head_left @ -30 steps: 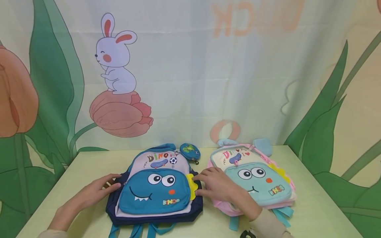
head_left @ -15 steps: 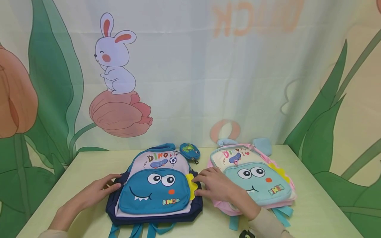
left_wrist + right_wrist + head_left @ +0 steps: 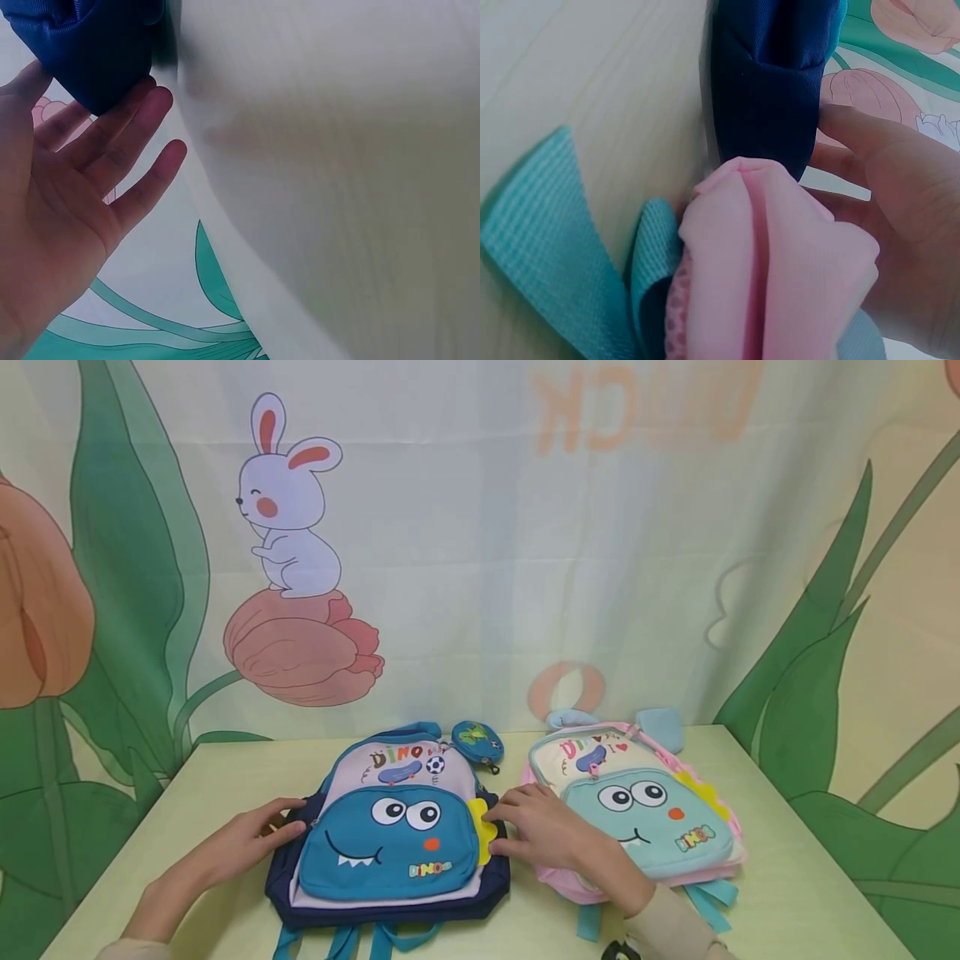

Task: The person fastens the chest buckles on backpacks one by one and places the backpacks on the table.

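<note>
1. Set against the frames of a second and a half-second ago, the blue backpack (image 3: 390, 881) and both hands keep their places; the whole head view has slid a hair toward 9 o'clock, backdrop (image 3: 450, 568) included.
2. The backpack lies front side up on the pale table (image 3: 217, 777), at 7 o'clock from the centre of the head view.
3. At its 9 o'clock, the left hand (image 3: 236, 839) has thumb and fingers spread apart, tips touching the navy side.
4. At its 3 o'clock, the right hand (image 3: 551, 827) is likewise spread, loosely bent fingers touching the other side by a yellow scalloped trim (image 3: 483, 832).
5. The teal front pocket (image 3: 390, 852) carries two round eyes, an orange dot and a toothed grin toward its 8 o'clock.
6. Above it, toward 12, a pale panel (image 3: 360, 760) reads "DINO"; a round pouch (image 3: 477, 742) sits between 1 and 2 o'clock, and teal straps (image 3: 381, 941) trail at 6.
7. A pink-and-mint backpack (image 3: 660, 839) lies at 3 o'clock, just beyond the right hand.
</note>
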The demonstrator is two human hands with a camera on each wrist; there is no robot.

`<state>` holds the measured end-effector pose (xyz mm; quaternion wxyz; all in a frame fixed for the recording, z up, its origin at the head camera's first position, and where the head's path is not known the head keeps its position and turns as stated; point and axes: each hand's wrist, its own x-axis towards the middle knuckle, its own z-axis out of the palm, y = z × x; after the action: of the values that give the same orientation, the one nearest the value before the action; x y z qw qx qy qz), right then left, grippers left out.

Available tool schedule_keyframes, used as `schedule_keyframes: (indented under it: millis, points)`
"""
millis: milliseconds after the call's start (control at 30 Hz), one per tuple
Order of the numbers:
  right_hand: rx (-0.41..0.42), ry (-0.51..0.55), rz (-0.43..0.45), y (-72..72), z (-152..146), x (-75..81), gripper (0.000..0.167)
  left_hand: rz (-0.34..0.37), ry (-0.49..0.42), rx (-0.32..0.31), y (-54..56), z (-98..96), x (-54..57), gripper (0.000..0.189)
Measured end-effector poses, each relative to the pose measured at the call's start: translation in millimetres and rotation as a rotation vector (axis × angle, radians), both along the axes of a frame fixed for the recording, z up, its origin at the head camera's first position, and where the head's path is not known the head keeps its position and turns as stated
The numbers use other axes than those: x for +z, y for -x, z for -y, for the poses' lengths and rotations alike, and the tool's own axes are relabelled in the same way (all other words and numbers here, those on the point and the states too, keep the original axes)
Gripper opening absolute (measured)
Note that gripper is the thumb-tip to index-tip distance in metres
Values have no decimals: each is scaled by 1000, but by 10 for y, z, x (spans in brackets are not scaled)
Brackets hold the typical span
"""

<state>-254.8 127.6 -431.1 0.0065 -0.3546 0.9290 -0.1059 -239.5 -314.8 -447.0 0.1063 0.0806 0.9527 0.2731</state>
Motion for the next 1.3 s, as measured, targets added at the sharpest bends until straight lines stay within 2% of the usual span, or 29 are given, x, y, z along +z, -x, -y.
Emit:
schedule_keyframes:
  millis: [267,600,933,1300]
  points:
    - [8,7,-3,-6,2,2,42,-8,-7,-5,-1,-1,1,63]
    - [28,22,-16,2,-1,-23,41,-24,-22,-16,3,-13,55,62]
    - [19,5,0,0,55,-45,58,-61,-52,-24,-3,-20,146,60]
    - [0,-11,43,-14,96,-62,58,-127,-68,-29,3,-28,246,57]
